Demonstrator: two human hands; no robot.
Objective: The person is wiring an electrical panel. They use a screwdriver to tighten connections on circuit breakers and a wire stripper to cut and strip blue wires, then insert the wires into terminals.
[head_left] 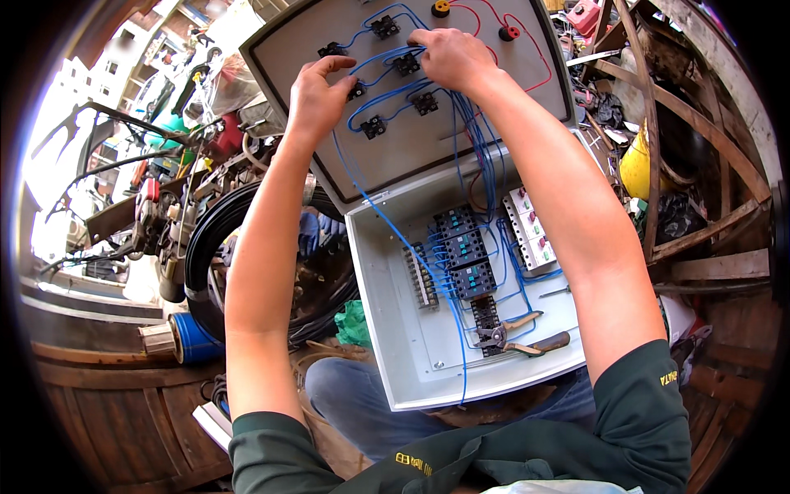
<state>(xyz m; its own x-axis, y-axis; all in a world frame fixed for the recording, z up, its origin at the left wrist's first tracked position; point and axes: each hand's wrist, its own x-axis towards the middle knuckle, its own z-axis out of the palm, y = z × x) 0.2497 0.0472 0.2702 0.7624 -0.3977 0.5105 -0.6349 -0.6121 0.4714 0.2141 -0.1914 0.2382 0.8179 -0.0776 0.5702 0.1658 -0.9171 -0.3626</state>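
A grey metal electrical enclosure (372, 329) lies across my lap with its lid (288, 41) raised at the far side. Inside the lid, my left hand (317, 97) has its thumb and forefinger apart, the thumb against a small black switch block (355, 89). My right hand (454, 59) is closed on the blue wires (395, 54) above another black switch block (406, 64). Its fingertips are partly hidden. One loose blue wire (387, 221) runs from the lid down over the box's front edge.
The enclosure holds contactors (465, 247), a terminal strip (420, 276), white breakers (529, 228) and pliers (502, 333) with worn handles. A coil of black cable (206, 247) lies left of it. A yellow container (638, 165) and curved metal bars (650, 123) stand at right.
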